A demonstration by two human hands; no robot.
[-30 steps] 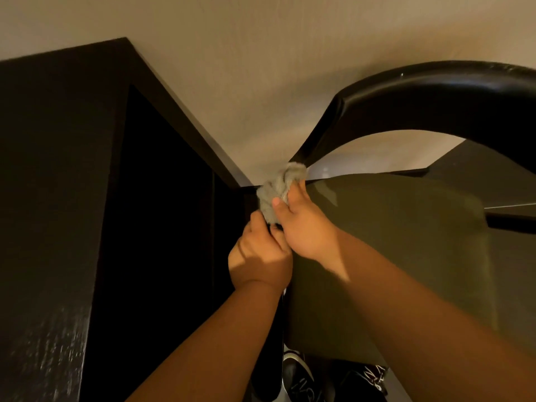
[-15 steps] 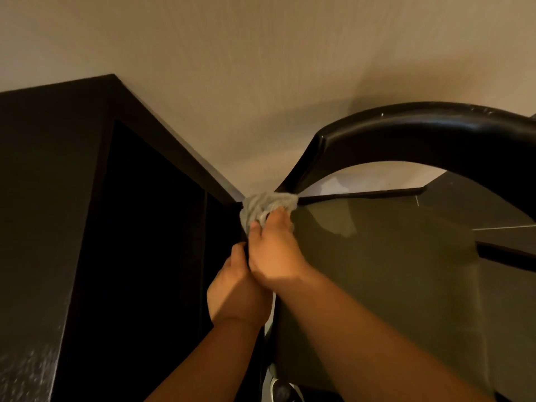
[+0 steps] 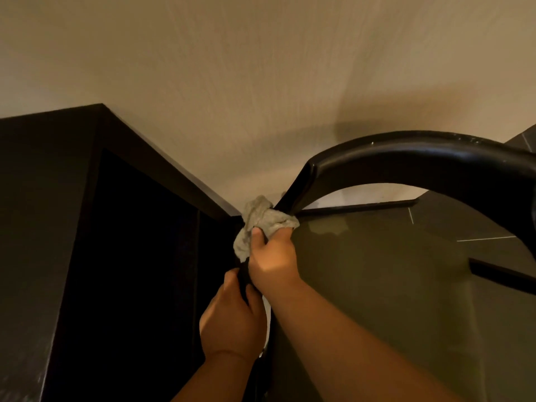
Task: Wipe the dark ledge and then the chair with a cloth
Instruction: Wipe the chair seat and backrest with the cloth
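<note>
I see my right hand (image 3: 272, 262) bunching the grey cloth (image 3: 261, 224) against the chair (image 3: 406, 158), at the foot of its curved black back post. My left hand (image 3: 232, 320) sits just below the right one, fingers curled tight around the same dark post. The dark ledge (image 3: 162, 172) runs left of the chair, ending just beside the cloth.

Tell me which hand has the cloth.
The right hand grips the grey cloth at the chair frame; the left hand, lower, clasps only the dark upright.
</note>
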